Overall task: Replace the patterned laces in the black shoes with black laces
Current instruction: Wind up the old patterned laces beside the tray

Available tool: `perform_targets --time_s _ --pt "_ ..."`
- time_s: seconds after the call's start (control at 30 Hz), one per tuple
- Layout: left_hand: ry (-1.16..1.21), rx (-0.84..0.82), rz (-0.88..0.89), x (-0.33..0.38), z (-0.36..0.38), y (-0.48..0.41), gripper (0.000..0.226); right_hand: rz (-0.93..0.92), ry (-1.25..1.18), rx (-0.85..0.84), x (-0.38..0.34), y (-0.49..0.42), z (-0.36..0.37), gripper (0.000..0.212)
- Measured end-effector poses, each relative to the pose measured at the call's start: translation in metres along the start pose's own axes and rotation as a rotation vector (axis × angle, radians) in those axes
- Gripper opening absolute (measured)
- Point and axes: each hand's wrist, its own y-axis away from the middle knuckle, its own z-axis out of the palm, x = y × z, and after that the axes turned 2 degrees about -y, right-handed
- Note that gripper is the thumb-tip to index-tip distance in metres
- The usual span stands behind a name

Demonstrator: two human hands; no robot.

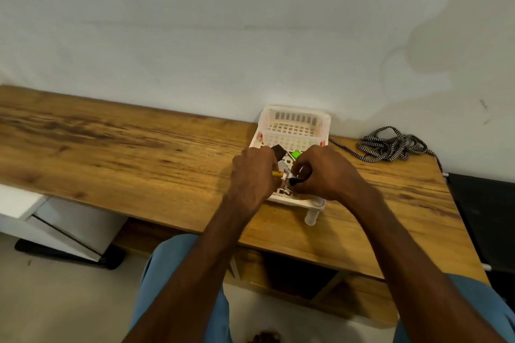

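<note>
Both my hands are over a white plastic basket (pixel 295 122) on the wooden desk (pixel 125 147). My left hand (pixel 250 175) has its fingers curled around small items, one with a yellow tip (pixel 277 174). My right hand (pixel 326 172) pinches a small black bundle (pixel 295 181), possibly a black lace. A pile of black-and-white patterned laces (pixel 390 146) lies on the desk to the right of the basket. No shoes are in view.
The basket also holds a green item (pixel 296 154) and a dark block (pixel 278 151). A wall runs right behind the desk. A white cabinet (pixel 55 220) stands below at the left, a black surface (pixel 485 217) at the right.
</note>
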Motion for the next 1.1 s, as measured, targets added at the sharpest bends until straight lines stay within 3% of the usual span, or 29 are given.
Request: perform_targets --time_s 0.23,0.37,0.47,0.83,1.1 --pt "-0.071 -0.030 0.056 -0.003 -0.006 0.000 0.041 -0.018 0.070 -0.009 0.000 0.001 0.002 0.033" --pt "0.111 0.010 0.080 -0.009 -0.013 0.002 0.040 -0.003 0.022 0.016 0.010 0.006 -0.004 0.033" --pt "0.232 0.002 0.074 -0.013 -0.014 0.000 0.028 0.000 -0.021 0.026 0.017 0.007 -0.009 0.020" --pt "0.165 0.049 0.089 -0.023 0.000 -0.009 0.007 -0.076 -0.204 -0.035 0.020 0.009 -0.002 0.012" --pt "0.367 0.235 0.162 0.002 0.010 -0.012 0.009 -0.003 -0.305 0.318 0.037 0.023 -0.017 0.009"
